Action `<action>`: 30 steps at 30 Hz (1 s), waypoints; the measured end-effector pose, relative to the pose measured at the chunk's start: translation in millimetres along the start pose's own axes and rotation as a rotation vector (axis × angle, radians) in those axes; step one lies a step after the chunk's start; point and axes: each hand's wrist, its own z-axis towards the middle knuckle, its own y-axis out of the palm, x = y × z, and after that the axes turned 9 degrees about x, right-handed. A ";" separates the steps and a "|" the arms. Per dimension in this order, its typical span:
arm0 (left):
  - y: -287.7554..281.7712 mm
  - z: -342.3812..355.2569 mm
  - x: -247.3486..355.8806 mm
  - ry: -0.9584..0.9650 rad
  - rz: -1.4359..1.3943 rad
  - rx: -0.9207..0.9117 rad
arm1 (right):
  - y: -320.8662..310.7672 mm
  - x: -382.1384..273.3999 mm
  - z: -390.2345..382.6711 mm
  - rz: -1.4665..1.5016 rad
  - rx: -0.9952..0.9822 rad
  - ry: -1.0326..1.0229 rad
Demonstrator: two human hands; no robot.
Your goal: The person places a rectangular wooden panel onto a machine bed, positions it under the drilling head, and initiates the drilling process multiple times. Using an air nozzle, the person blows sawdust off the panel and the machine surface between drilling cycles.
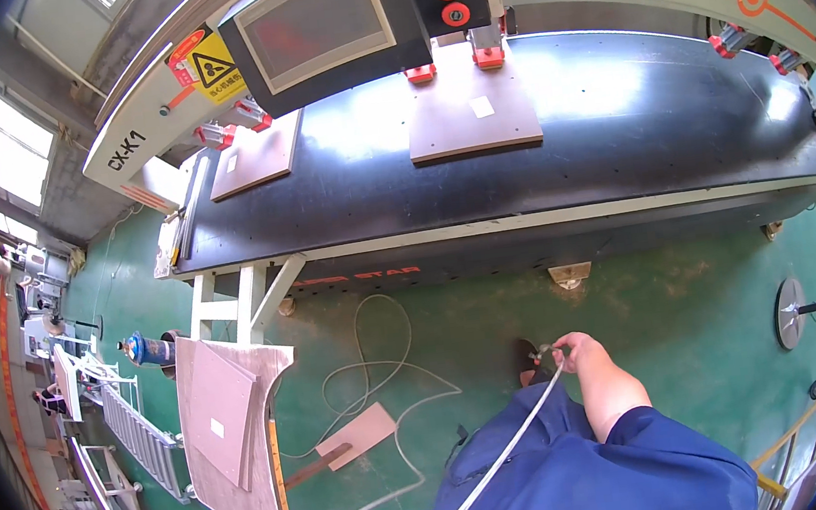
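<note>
My right hand (580, 350) is closed around the end of a thin white hose (509, 450), low in front of my body. A small fitting (542, 352) sticks out from the fingers; its exact kind is too small to tell. From the hand the hose runs down past the lower edge, across my blue clothing. My left hand is out of view. Ahead is a machine with a long black table (360, 190), on which lie a brown panel (472, 112) and, farther left, a second brown panel (256, 159), each with a white label. Red-tipped clamps (489, 56) stand over the panels' far edges.
A control screen (313, 24) with buttons hangs over the table. At left, a stand (280, 370) carries stacked brown panels (222, 402). Looped hose (408, 341) and a loose board (360, 434) lie on the green floor. A round base with a post (790, 314) stands right.
</note>
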 end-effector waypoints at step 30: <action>-18.8 29.5 -165.0 -1.298 0.075 0.727 | -238.3 -123.4 -34.0 1.074 0.005 -0.917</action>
